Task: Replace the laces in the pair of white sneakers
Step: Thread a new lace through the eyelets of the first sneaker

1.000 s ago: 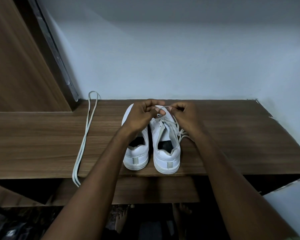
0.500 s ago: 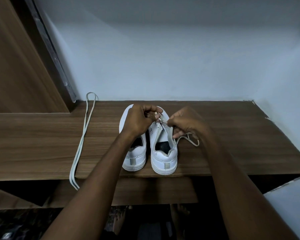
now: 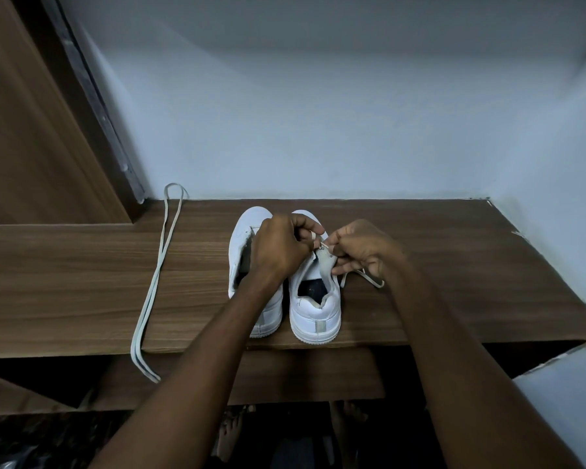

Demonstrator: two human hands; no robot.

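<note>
A: Where do things stand?

B: The pair of white low-top sneakers sits heels-near on the brown wood-grain counter (image 3: 471,265), side by side and almost touching. The left white sneaker (image 3: 242,238) has an open throat with no lace that I can see. The right white sneaker (image 3: 315,309) is the one being worked on.

A: And the hands?

B: Both meet over the far part of the right sneaker's tongue. The left hand (image 3: 279,247) has its fingers curled and pinched on a thin pale lace (image 3: 374,282) near the eyelets; the right hand (image 3: 362,252) pinches the same lace just beside it. A loose stretch of that lace trails onto the counter right of the shoe.

A: Is it going in or coming out?

B: I can't tell from this alone. Either way, my advice is the same: keep the pinch close to the lace tip, feed or draw it straight along the eyelet's axis, and hold the tongue flat so it doesn't bunch.

A: Anything to watch?

B: The trailing slack could snag under the right wrist. Also, a long flat off-white spare lace (image 3: 156,275) lies doubled, well to the left, its ends hanging over the near edge; a tug could drop it.
</note>
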